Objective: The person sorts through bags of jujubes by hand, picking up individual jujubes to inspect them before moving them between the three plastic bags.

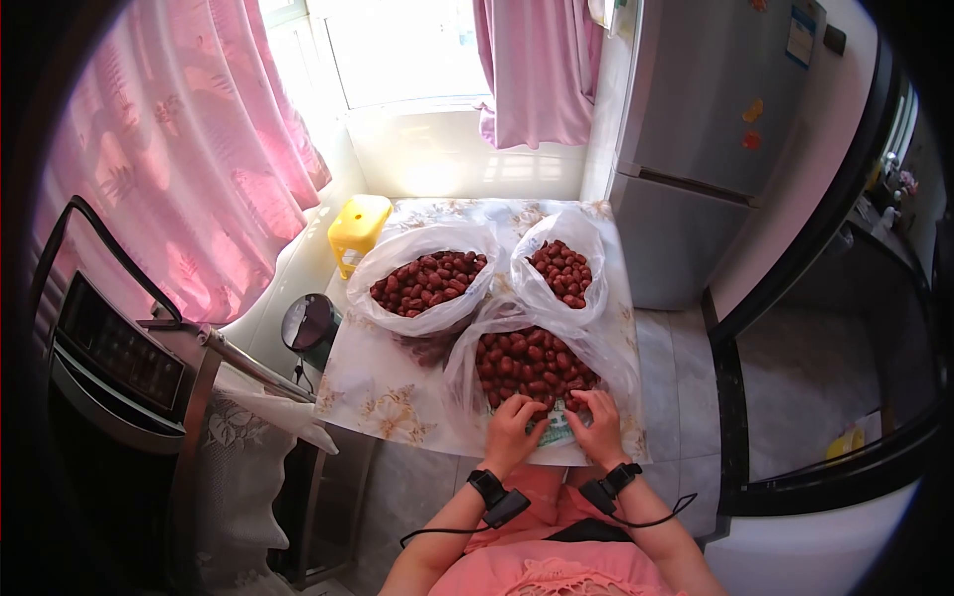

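Note:
Three clear plastic bags of dark red dates rest on a table with a flowered cloth. The nearest heap of dates (527,363) lies in the front bag (459,372), opened wide. My left hand (514,427) is at its near edge, fingers curled against the dates; what they hold, if anything, is too small to make out. Just right of it, my right hand (596,422) has its fingers bent together at the same edge, their contents hidden. Behind stand the left bag (397,323) and the smaller right bag (591,313), both open at the top.
A yellow stool (360,223) stands beyond the table's left corner, with a dark round-lidded bin (311,323) nearer. A black appliance (119,358) is at the left, a grey refrigerator (686,149) at the right. Cables hang from both wrist straps.

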`<action>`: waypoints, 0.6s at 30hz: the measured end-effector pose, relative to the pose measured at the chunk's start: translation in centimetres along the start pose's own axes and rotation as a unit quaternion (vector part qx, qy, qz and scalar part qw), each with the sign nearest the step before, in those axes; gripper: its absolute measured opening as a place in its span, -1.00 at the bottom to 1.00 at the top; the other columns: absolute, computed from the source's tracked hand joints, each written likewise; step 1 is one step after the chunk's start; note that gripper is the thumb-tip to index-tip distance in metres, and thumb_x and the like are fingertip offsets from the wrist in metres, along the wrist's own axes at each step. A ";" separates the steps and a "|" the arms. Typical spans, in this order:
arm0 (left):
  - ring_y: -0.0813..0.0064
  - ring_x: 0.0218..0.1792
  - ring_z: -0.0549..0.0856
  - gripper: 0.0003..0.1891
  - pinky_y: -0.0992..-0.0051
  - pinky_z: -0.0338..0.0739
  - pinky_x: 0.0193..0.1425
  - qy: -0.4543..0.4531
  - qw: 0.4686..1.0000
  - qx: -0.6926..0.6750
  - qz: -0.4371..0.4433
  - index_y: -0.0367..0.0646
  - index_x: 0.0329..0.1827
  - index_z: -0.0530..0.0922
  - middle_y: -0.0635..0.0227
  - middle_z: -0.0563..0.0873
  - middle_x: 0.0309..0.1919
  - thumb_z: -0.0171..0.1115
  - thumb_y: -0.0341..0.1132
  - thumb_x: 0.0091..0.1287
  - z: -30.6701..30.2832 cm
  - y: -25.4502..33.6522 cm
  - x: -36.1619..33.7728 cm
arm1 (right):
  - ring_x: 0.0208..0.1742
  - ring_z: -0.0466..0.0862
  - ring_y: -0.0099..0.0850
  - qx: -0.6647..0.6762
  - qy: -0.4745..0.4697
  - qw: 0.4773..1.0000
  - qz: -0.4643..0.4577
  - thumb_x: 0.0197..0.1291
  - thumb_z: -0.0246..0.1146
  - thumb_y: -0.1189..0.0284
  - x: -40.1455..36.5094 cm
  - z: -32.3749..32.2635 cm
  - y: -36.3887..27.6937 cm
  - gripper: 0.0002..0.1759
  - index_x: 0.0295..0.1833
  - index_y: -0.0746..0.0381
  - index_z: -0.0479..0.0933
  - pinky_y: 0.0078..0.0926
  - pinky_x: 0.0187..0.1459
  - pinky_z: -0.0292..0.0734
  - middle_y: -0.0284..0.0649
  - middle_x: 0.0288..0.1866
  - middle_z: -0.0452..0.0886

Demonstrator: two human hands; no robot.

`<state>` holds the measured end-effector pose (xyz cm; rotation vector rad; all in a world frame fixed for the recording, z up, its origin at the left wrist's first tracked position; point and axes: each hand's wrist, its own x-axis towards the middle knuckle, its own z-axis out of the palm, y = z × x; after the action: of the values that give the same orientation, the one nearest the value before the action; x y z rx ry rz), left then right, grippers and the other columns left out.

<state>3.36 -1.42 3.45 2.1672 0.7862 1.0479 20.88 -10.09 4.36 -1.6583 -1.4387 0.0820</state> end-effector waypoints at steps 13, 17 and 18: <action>0.10 -0.10 0.70 -0.68 0.19 0.61 -0.05 0.006 1.000 0.002 0.009 -0.12 -0.03 0.68 0.24 0.65 -0.14 0.55 -0.40 0.17 0.1 -0.1 -0.1 | 0.00 0.66 -0.06 0.008 -0.005 1.000 0.014 0.17 0.50 0.45 -0.1 0.0 0.1 -0.62 0.10 0.20 0.64 -0.12 0.12 0.54 -0.14 -0.09 0.69; 0.09 -0.08 0.71 -0.65 0.18 0.61 -0.03 0.010 1.000 0.003 0.006 -0.13 0.04 0.67 0.23 0.66 -0.12 0.54 -0.39 0.20 0.0 0.0 -0.1 | 0.01 0.66 -0.05 0.005 0.001 1.000 0.005 0.18 0.50 0.45 0.0 -0.1 -0.1 -0.63 0.10 0.20 0.64 -0.13 0.12 0.54 -0.14 -0.08 0.70; 0.09 -0.08 0.71 -0.65 0.18 0.61 -0.03 0.010 1.000 0.003 0.006 -0.13 0.04 0.67 0.23 0.66 -0.12 0.54 -0.39 0.20 0.0 0.1 -0.1 | 0.01 0.66 -0.05 0.005 0.001 1.000 0.004 0.18 0.50 0.45 0.0 0.0 0.0 -0.63 0.10 0.20 0.64 -0.13 0.12 0.54 -0.14 -0.08 0.70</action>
<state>3.37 -1.52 3.46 2.1728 0.7871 1.0771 20.88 -10.13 4.38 -1.6558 -1.4270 0.0927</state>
